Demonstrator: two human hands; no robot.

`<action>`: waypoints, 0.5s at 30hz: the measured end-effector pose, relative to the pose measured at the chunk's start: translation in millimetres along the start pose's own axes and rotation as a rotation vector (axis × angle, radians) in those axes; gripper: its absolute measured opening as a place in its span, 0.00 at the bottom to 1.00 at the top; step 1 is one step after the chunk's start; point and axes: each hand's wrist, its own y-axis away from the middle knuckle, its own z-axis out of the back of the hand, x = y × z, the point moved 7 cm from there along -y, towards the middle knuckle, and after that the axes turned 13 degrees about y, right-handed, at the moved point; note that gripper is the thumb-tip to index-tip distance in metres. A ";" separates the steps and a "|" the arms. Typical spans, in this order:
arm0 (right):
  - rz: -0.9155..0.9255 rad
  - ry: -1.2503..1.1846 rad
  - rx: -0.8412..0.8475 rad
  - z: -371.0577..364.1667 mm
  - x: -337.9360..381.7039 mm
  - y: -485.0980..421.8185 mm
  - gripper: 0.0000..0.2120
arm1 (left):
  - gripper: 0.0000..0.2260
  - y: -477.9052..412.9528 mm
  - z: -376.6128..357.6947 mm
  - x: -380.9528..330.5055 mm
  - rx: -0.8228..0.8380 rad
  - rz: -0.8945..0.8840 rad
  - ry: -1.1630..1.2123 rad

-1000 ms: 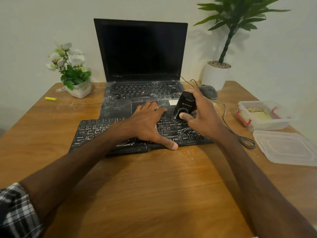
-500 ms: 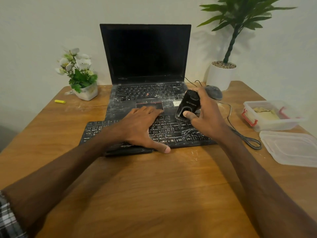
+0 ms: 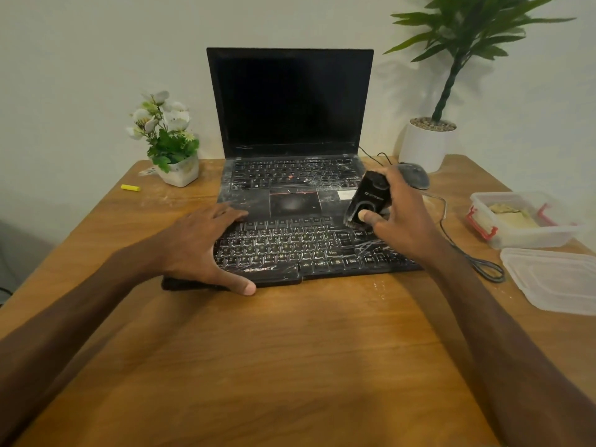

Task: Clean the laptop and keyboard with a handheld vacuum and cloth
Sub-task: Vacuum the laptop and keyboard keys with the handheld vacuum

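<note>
Worktop [image 3: 290, 366]: wooden, streaked with pale powder near its far edge.

Yellow stub [image 3: 130, 188]: lies at far left, well apart from the work.

Flower pot [image 3: 179, 172]: white, stands just left of the laptop.

Left hand [image 3: 206, 250]: spread flat, fingers released, palm pressing the left end of the keyboard, thumb over its near edge; it grasps nothing and seems to steady the board.

Keyboard [image 3: 309, 250]: black, lies in front of the laptop and overlaps its palm rest. White dust shows between most keys, so little of it looks cleaned.

Laptop [image 3: 290, 124]: open, screen dark; keys and palm rest carry white smears. Cleaning here is left to do.

Handheld vacuum [image 3: 369, 201]: black, tilted, its nozzle down at the keyboard's far right corner; whether it touches the keys is hard to tell.

Right hand [image 3: 403, 221]: closed around the vacuum, thumb on its front face.

Mouse [image 3: 414, 175]: just behind the right hand, its cable trailing right.

Tub [image 3: 516, 233]: clear, open, holds a pale yellowish thing, possibly the cloth; unused so far.

Lid [image 3: 554, 279]: lies in front of the tub.

Judgement: early vacuuming stage; wiping is not begun.
</note>
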 end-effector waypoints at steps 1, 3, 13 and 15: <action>0.008 0.006 0.018 -4.2 3.8 -0.1 0.29 | 0.65 3.8 0.6 5.1 -0.006 0.008 0.016; 0.022 0.013 0.044 -10.6 9.7 0.0 0.30 | 0.65 6.3 0.2 7.2 -0.027 0.001 0.030; 0.075 0.038 0.122 -33.6 38.4 -9.6 0.29 | 0.65 6.0 -1.7 9.9 -0.100 -0.062 0.049; 0.073 0.015 0.127 -39.0 39.7 -9.5 0.30 | 0.65 5.8 -2.1 9.6 -0.110 -0.068 0.042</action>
